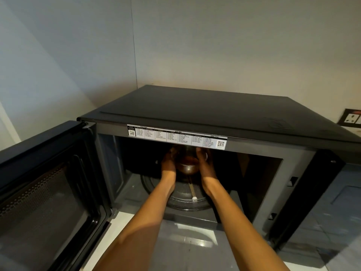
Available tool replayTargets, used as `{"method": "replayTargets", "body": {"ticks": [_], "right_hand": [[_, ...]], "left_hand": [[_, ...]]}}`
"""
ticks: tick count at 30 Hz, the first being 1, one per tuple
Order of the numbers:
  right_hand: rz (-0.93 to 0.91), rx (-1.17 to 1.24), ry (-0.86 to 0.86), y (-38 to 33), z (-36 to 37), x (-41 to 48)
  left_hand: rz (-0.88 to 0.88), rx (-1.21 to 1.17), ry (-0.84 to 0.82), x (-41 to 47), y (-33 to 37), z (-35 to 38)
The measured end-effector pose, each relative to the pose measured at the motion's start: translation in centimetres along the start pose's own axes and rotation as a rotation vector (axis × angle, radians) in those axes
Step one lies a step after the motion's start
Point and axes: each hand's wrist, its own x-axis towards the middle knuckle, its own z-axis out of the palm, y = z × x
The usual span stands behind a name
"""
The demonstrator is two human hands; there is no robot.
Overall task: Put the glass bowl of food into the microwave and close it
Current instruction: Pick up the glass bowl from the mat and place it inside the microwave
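Two bare hands reach deep into the black microwave (214, 108), which stands in a corner between pale walls on a light counter (175, 237). The left hand (169, 163) and the right hand (204, 161) are closed on the two sides of the glass bowl of food (186, 163), which they hold inside the cavity, above the round glass turntable (183, 200). Whether the bowl touches the turntable I cannot tell. The door (45, 192) is swung wide open to the left. A white label (176, 136) runs along the upper edge of the opening, just above the hands. Dark free space remains on both sides of the bowl. A wall socket (351, 119) sits at the far right.
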Motion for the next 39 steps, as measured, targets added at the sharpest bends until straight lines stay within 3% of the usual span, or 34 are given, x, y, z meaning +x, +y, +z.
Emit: {"method": "replayTargets", "body": {"ticks": [5,8,39], "right_hand": [[-0.042,-0.121,-0.321,-1.4,-1.7,-2.1],[-0.033,-0.175,-0.412,-1.2,-2.1,-2.2],[-0.032,-0.244,-0.399,-1.8,-2.1,-2.6]], "left_hand": [[0.041,0.099,0.02,-0.2,0.1,-0.4],[0.037,0.107,0.028,-0.4,0.2,-0.5],[0.071,0.181,0.038,-1.7,0.8,-1.2]]}}
